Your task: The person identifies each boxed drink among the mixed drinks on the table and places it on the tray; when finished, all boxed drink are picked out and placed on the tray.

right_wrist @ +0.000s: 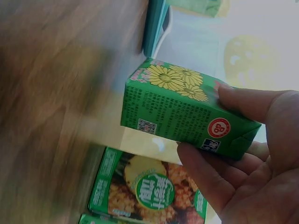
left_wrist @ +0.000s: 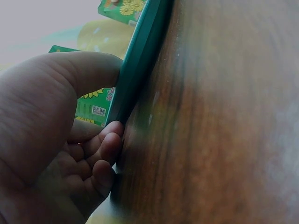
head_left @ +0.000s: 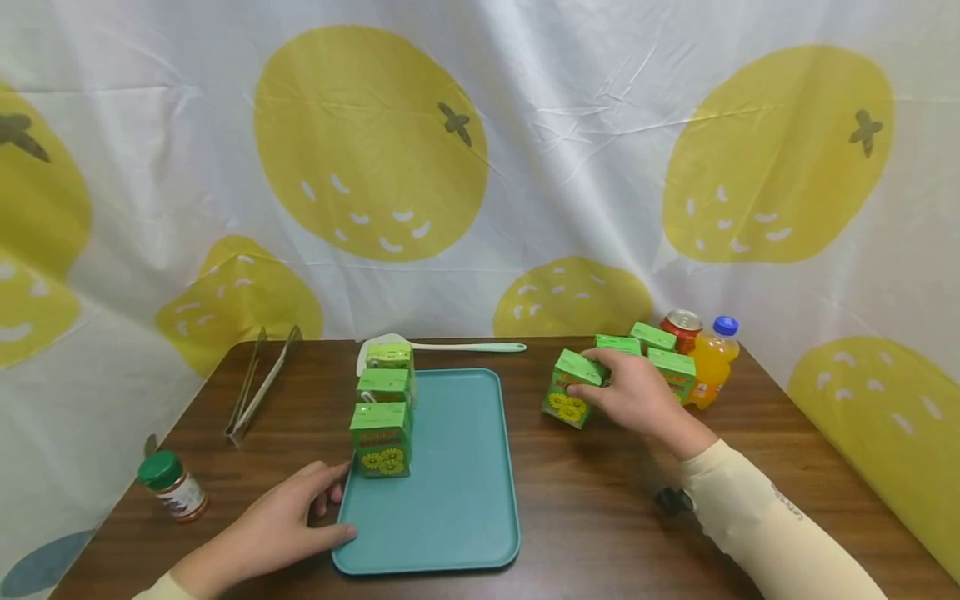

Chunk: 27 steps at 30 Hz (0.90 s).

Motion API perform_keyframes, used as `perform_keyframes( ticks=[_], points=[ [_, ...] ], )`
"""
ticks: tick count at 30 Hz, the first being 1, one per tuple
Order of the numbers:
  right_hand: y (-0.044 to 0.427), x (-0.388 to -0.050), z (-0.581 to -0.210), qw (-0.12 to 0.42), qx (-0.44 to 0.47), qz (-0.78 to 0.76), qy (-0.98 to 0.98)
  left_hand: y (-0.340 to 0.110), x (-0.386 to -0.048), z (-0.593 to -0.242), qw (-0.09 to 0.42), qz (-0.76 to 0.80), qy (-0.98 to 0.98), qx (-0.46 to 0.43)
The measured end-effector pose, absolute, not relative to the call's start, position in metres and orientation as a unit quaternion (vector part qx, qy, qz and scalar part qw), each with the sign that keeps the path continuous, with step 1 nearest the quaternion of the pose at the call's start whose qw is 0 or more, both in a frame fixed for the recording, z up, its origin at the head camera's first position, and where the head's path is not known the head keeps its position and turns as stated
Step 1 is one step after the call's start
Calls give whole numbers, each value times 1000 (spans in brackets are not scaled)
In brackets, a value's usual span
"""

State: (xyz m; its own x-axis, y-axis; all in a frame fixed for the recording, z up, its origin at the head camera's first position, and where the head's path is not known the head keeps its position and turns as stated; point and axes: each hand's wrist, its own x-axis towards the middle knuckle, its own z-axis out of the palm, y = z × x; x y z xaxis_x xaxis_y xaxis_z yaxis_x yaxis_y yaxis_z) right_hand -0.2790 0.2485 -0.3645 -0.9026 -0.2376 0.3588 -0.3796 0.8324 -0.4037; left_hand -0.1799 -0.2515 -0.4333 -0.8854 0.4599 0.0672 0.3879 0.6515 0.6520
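My right hand (head_left: 633,392) grips a green drink carton (head_left: 567,402) with yellow flowers on its side, thumb on one face and fingers on the other. That carton is tilted, right of the teal tray (head_left: 465,492); whether it touches the table cannot be told. In the right wrist view, a carton with a pineapple print (right_wrist: 152,189) is near the held one. Three green cartons (head_left: 382,442) stand in a row along the tray's left side. My left hand (head_left: 281,517) holds the tray's left rim, its thumb over the edge (left_wrist: 135,70) and its other fingers curled against the outside.
Behind my right hand are more green cartons (head_left: 672,372), a red can (head_left: 682,327) and an orange drink bottle (head_left: 715,362). A white-and-mint spatula (head_left: 468,347) lies behind the tray. Metal tongs (head_left: 258,387) and a green-capped spice jar (head_left: 176,490) are left. A patterned curtain (head_left: 525,167) hangs behind the table.
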Motion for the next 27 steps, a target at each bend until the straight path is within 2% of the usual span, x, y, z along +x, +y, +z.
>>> perform_keyframes(
  ticks=[9, 27],
  points=[
    [233, -282, -359, 164, 181, 261, -934, -251, -181, -433, 53, 350, 905, 236],
    [169, -298, -345, 124, 232, 310, -914, -252, -181, -433, 52, 351, 904, 236]
  ],
)
